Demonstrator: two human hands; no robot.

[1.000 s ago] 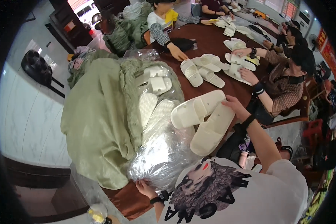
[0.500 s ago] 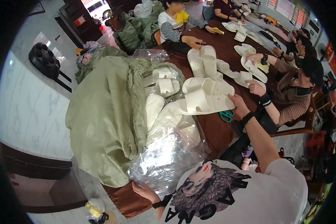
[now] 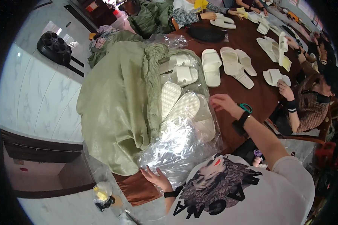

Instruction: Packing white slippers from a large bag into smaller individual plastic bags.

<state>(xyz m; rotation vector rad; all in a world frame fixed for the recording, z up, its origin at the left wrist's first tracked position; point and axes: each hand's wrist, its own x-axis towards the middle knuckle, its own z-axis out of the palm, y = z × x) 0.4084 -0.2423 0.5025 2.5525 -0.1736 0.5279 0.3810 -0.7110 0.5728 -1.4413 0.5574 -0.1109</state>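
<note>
My left hand is open with its fingers spread, at the near edge of a clear plastic bag. My right hand reaches over the bag's right side, fingers stretched out and nothing held in them. Inside the plastic lie several white slippers, some with textured soles up. The plastic sits in the mouth of a large green sack. Beyond my right hand, a single white slipper and an overlapping pair of white slippers rest on the brown table.
Teal-handled scissors lie beside my right wrist. On the right a co-worker's hand holds white slippers. Across the table another person's hand touches a white slipper pair. A black round object lies nearby.
My right hand has let go of the white slipper pair and drawn back toward the bag. My left hand's fingers have spread. The far co-worker's hand has pulled back, and the view has shifted.
</note>
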